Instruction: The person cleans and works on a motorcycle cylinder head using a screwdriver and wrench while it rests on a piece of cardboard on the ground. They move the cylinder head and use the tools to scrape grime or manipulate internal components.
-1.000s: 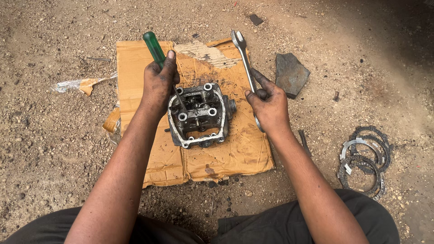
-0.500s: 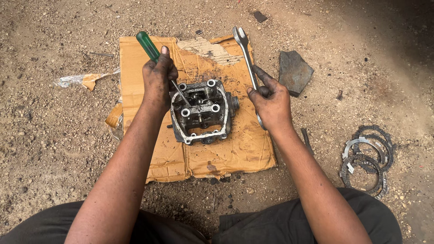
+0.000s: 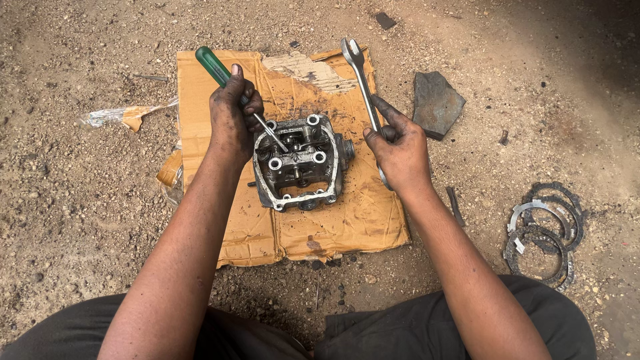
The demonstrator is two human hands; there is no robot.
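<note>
A grey metal engine cylinder head sits on a torn sheet of brown cardboard laid on gravel. My left hand grips a green-handled screwdriver, and its metal shaft slants down into the top of the cylinder head. My right hand holds a long silver open-ended spanner by its lower part, just right of the cylinder head. The spanner's jaw points away from me over the cardboard's far edge.
A flat dark stone lies right of the cardboard. Several dark ring-shaped plates are piled on the ground at the right. A scrap of plastic and tape lies at the left. My knees in dark trousers fill the bottom edge.
The screwdriver handle has tilted further left and its tip now sits inside the cylinder head. My right hand with the spanner stays in about the same place.
</note>
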